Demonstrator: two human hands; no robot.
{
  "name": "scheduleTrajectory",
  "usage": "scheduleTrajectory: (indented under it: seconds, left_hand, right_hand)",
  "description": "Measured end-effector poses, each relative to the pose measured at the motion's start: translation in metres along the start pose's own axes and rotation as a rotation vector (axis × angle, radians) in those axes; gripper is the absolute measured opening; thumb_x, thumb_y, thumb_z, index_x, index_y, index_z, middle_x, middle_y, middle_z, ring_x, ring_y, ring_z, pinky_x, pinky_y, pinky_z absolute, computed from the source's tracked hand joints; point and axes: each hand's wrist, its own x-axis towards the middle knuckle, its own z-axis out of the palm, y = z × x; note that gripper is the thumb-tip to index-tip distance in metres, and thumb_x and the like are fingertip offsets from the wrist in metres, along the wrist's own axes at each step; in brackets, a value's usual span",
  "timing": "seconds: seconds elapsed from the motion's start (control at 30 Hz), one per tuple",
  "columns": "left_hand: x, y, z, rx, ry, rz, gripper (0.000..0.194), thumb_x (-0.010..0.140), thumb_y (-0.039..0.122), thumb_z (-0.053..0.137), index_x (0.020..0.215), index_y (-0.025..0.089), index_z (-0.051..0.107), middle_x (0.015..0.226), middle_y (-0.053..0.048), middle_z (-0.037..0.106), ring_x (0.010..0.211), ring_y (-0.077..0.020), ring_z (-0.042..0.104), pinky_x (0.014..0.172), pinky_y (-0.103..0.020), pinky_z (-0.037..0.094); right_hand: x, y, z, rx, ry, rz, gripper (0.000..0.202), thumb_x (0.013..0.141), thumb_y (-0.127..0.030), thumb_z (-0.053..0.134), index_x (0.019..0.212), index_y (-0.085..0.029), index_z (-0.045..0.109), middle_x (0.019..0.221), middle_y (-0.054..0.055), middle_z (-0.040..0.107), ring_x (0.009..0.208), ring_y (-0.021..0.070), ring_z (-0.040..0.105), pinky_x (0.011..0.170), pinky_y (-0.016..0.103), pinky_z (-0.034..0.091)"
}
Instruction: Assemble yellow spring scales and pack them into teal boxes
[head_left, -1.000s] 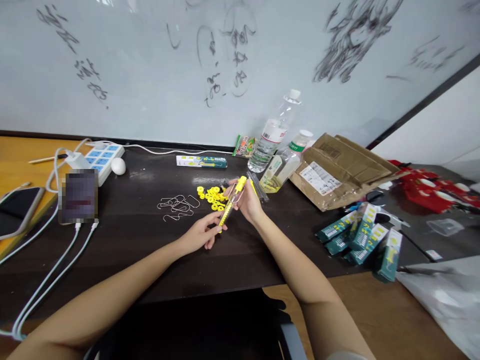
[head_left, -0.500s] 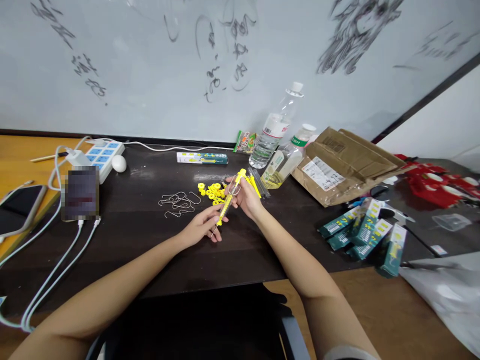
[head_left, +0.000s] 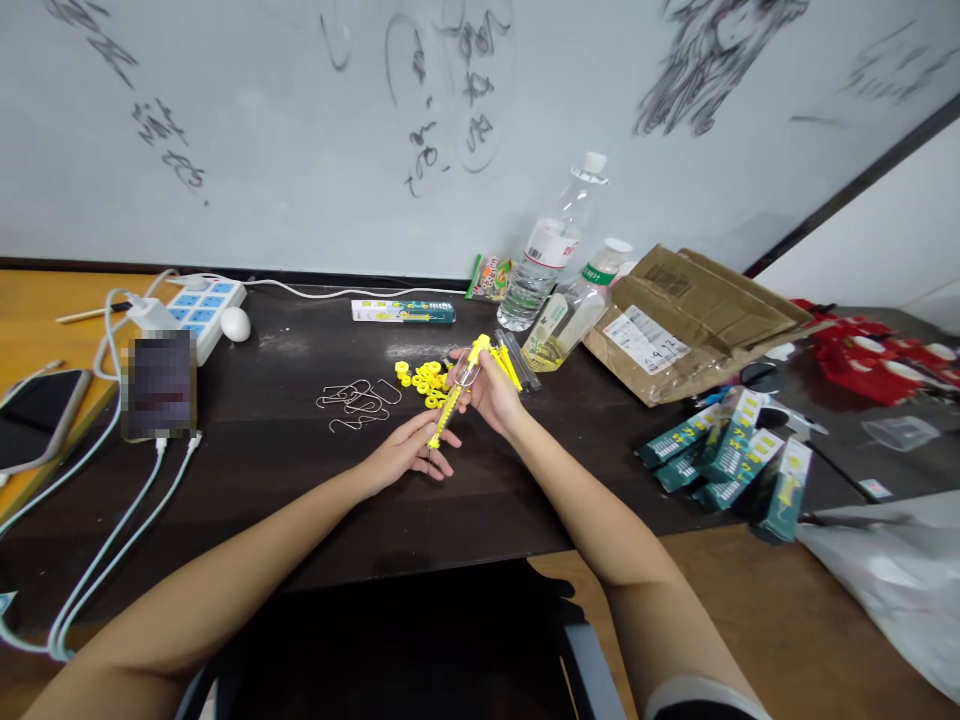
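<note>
Hands (head_left: pixel 450 425) angled inward | both holding yellow spring scale (head_left: pixel 457 392), tilted | left grip apparently light

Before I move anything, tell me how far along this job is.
Possibly done: whatever the printed boxes contain, though their contents are hidden. In hand: a yellow spring scale, its top held by the right hand, its lower end at the left hand. Apparently left: the loose metal hooks, yellow rings and yellow strips.
</note>
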Motion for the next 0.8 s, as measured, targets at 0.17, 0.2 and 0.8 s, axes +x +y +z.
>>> scheduleTrajectory:
  seconds: [0.17,0.2,0.8]
  left_hand:
    - [0.001,0.001,0.000,0.076,-0.008,0.009,0.055,0.083,0.054,0.056,0.122,0.019,0.045,0.074,0.002,0.055,0.039,-0.0044,0.047,0.032,-0.014,0.032]
    - [0.001,0.001,-0.001,0.092,0.010,0.027,0.052,0.085,0.055,0.053,0.122,0.019,0.045,0.073,0.002,0.054,0.036,-0.0022,0.041,0.031,-0.013,0.027]
    - [0.005,0.001,-0.001,0.302,0.098,0.092,0.038,0.080,0.047,0.050,0.104,0.018,0.050,0.058,0.009,0.036,0.037,-0.0024,0.025,0.035,-0.013,0.016]
  right_hand:
    - [0.007,0.002,0.000,-0.131,0.053,0.056,0.045,0.094,-0.053,0.029,0.121,-0.021,0.045,0.091,0.004,0.062,0.050,0.0098,0.054,0.040,0.024,0.047]
    - [0.010,0.001,-0.002,-0.218,0.113,0.020,0.043,0.094,-0.050,0.028,0.123,-0.022,0.042,0.095,0.004,0.061,0.050,0.0096,0.054,0.038,0.023,0.044]
    - [-0.164,-0.151,-0.186,-1.736,1.311,0.630,0.054,0.084,-0.039,0.057,0.124,-0.007,0.043,0.118,0.024,0.054,0.109,0.0326,0.058,0.087,0.039,0.045]
